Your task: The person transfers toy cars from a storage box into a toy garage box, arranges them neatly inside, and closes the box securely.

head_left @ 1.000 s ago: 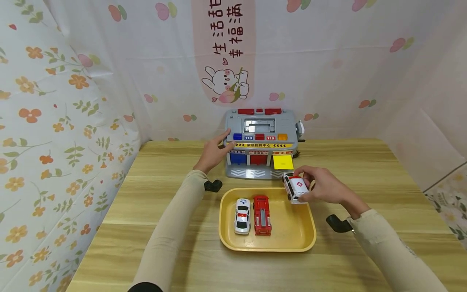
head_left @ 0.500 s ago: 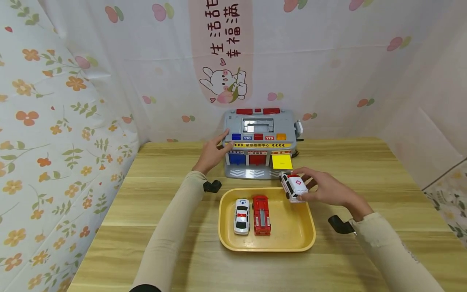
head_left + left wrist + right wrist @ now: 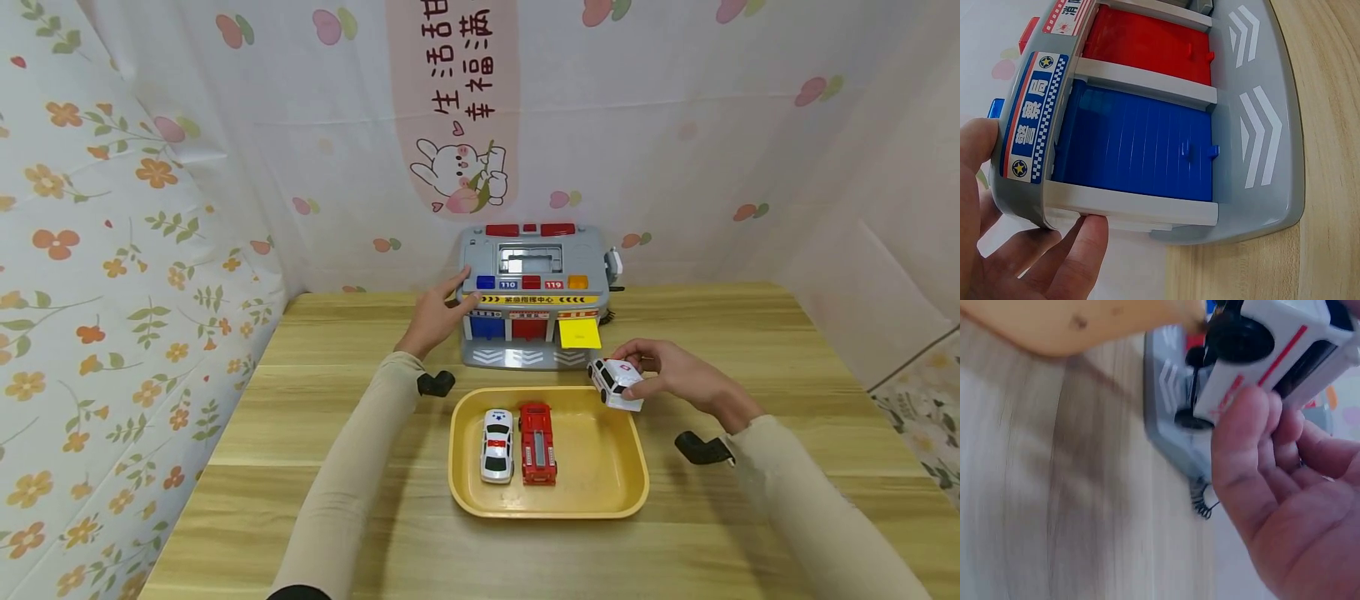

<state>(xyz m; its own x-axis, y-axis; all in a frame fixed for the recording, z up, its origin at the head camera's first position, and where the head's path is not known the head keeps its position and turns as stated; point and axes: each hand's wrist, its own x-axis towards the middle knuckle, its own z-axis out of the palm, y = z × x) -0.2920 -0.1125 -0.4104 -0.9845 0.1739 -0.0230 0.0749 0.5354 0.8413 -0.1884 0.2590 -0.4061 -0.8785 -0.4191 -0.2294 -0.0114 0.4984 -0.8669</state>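
Observation:
My right hand [image 3: 678, 375] grips a white toy ambulance [image 3: 617, 383] with a red cross on its roof. It is held above the tray's back right corner, its nose toward the toy garage [image 3: 532, 300]. In the right wrist view, fingers press its side and the wheels show. My left hand [image 3: 435, 317] touches the garage's left end, with fingers against its side wall in the left wrist view. A blue door [image 3: 1138, 140] and a red door [image 3: 1150, 44] are down. The yellow door [image 3: 580, 333] sticks out, raised, on the right bay.
A yellow tray [image 3: 551, 510] stands in front of the garage, with a white police car [image 3: 497, 446] and a red fire truck [image 3: 537, 444] inside. A coiled black cord [image 3: 1199, 499] hangs at the garage's right side. Patterned cloth [image 3: 337, 150] hangs behind the wooden table [image 3: 315, 367].
The ambulance has shifted slightly right and its tail has turned in my right hand. My left hand stays on the garage. The view has shifted slightly.

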